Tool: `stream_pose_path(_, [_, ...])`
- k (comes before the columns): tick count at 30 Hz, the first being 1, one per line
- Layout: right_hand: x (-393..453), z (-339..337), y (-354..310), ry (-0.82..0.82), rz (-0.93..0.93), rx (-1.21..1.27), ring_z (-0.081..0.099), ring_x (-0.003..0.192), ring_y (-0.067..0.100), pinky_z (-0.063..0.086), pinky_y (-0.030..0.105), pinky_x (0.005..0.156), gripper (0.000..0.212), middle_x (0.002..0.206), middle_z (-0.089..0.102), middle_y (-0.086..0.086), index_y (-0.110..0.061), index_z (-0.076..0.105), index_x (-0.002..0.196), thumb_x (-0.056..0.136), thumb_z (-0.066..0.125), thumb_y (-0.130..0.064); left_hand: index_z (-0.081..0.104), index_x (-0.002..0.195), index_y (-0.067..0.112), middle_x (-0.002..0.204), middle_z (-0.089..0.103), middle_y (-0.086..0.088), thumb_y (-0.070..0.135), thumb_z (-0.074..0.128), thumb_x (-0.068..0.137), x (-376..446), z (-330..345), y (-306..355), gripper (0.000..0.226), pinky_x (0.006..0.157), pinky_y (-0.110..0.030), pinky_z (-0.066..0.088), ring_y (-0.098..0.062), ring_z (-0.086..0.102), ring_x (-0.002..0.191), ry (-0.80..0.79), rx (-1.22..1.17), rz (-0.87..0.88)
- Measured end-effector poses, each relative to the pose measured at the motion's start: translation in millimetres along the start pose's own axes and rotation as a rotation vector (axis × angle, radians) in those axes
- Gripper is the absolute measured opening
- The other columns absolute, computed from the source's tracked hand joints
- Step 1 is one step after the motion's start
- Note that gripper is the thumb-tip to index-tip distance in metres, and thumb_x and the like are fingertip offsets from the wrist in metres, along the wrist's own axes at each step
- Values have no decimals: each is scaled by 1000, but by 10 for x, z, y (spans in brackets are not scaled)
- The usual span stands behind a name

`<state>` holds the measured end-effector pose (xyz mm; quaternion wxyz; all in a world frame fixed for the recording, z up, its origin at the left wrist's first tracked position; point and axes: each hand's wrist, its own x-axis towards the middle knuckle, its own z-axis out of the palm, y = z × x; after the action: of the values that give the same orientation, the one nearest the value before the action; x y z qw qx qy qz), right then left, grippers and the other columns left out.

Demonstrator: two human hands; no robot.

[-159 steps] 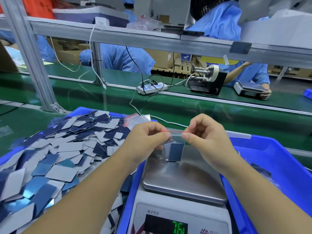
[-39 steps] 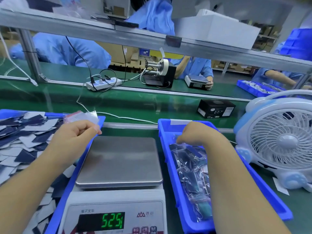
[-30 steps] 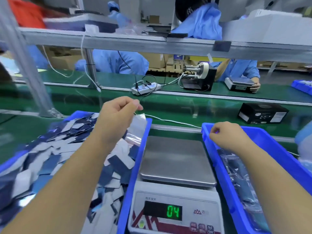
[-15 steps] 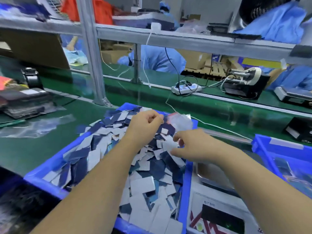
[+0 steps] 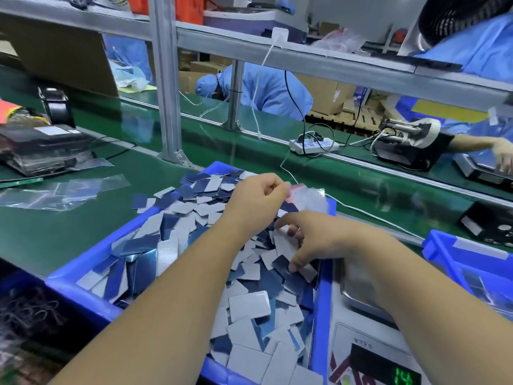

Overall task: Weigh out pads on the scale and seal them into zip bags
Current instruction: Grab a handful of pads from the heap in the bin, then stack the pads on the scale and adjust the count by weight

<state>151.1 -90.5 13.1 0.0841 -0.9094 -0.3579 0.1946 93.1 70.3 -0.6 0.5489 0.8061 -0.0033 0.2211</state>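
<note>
Left hand (image 5: 256, 201) pinches the red-striped zip edge of a small clear plastic zip bag (image 5: 306, 198), fingers curled tight on it; bag is crinkly and glossy, held just above the far right corner of the bin, zip end toward the hand, long axis running left-right. Right hand (image 5: 313, 240) reaches into the pile, fingers curled around a few thin rectangular pads (image 5: 283, 245) — grey matte face up, thumb down on a dark blue one. Loose pads (image 5: 249, 304) fill the shallow blue plastic bin (image 5: 83, 287) in a messy heap: flat rounded-corner rectangles, some pale grey and matte, some shiny metallic blue, pointing every way. Right of the bin, touching its wall, sits a white digital scale (image 5: 358, 343) with a brushed steel platter, partly hidden by the right forearm; green digits on its display read "14", small printed characters above too blurred to read. Second blue plastic bin (image 5: 455, 251) lies at far right, contents not clear. Everything rests on a green matte conveyor belt (image 5: 69, 232). Spare clear plastic bags (image 5: 61, 190) lie flat on the belt, well left of the bin. White power strip (image 5: 313, 145) with black cables sits behind.
</note>
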Motion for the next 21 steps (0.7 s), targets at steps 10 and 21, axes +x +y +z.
stream_pose_path(10, [-133,-16,-212,10,-72,-42,54,85,-2,45,18,67,65,102,51,-19,-50,46,106,60,91,-38,68,75,19,48,43,14,31,58,95,-10,-4,29,25,44,-13,29,-4,35,45,-2,-20,-14])
stream_pose_path(21, [-400,-54,-351,12,-153,-198,56,81,14,46,24,65,35,82,64,-6,-23,68,97,70,85,-39,68,74,19,42,39,14,28,58,95,-5,1,56,26,43,-14,27,-5,34,43,-9,-35,-31])
